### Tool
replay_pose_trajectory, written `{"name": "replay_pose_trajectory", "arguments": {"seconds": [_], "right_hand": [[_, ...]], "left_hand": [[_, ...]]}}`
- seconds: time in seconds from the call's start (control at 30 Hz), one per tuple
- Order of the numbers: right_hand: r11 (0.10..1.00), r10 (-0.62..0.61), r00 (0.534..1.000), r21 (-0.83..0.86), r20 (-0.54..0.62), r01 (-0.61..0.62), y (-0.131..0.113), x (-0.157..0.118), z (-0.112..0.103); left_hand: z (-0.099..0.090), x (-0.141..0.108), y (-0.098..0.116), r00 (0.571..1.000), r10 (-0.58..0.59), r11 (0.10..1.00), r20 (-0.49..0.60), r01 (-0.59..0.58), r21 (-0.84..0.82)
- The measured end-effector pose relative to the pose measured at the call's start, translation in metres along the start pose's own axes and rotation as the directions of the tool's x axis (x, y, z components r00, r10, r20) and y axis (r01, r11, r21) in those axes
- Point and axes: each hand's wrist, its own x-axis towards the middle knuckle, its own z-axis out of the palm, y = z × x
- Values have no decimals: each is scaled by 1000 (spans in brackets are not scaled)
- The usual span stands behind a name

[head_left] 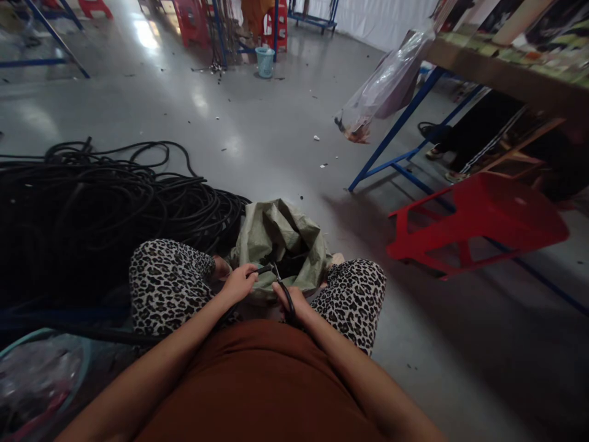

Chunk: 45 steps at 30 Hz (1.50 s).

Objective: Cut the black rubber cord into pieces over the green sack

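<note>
Between my knees stands a greenish woven sack (257, 224), its mouth folded open and dark pieces inside. My left hand (240, 282) is closed around a black cord (264, 269), whose end sticks out over the sack toward the right. In my right hand (294, 301) are scissors with black handles (286, 294). Their metal blades (275, 270) point up and meet the cord's end, just right of my left fingers. Whether the blades are closed on the cord is too small to tell.
A big heap of black cord coils (115, 196) lies at left. Lower left is a basin (85, 368) holding clear plastic. At right, a red stool (501, 215) lies tipped beside a blue-legged table (396, 132) with a hanging plastic bag (381, 86). A person's legs (488, 126) show beneath.
</note>
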Motion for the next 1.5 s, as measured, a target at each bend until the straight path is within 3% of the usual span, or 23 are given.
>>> {"name": "replay_pose_trajectory", "arguments": {"seconds": [0.17, 0.53, 0.67, 0.9, 1.17, 1.5], "right_hand": [[992, -22, 997, 126, 76, 12, 6, 9, 3], [974, -93, 981, 221, 172, 54, 12, 13, 8], [980, -68, 982, 196, 176, 33, 16, 17, 9], [984, -134, 972, 139, 192, 108, 20, 19, 9], [986, -122, 973, 137, 197, 96, 18, 18, 8], [992, -97, 978, 95, 183, 81, 10, 11, 6]], "left_hand": [[-2, 0, 3, 1000, -6, 999, 22, 7, -49], [-3, 0, 5, 1000, -18, 999, 26, 20, -50], [-3, -1, 7, 999, -34, 997, 24, 35, -62], [-2, -2, 6, 999, -19, 998, 32, 21, -62], [1, -3, 3, 993, -17, 999, 115, 21, -35], [2, 1, -8, 988, 65, 998, 138, -68, 15]]}}
